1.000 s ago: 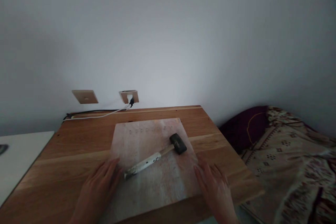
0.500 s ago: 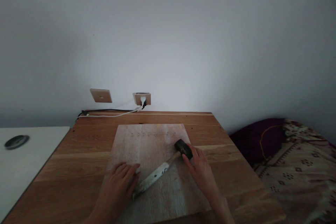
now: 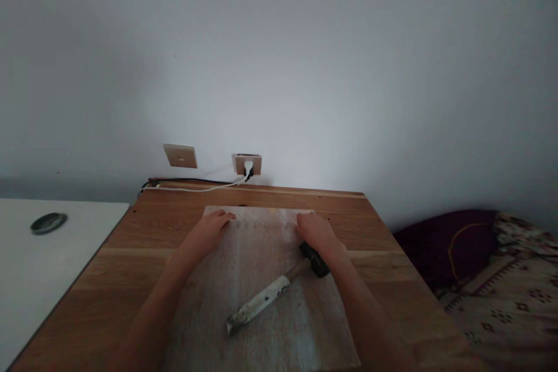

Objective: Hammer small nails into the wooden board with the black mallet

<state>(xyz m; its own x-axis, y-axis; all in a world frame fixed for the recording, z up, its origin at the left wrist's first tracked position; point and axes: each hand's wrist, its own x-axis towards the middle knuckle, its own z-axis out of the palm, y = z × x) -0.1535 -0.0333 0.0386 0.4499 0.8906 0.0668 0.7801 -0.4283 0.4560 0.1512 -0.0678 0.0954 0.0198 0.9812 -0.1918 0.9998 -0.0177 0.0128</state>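
Now both hands lie flat on the far part of the pale board [image 3: 261, 308], fingers spread and holding nothing: the left hand [image 3: 208, 232] near its far left corner, the right hand [image 3: 317, 232] near its far right corner. Just behind the right hand, the hammer [image 3: 279, 288] lies across the board, on the wooden tabletop [image 3: 383, 267].
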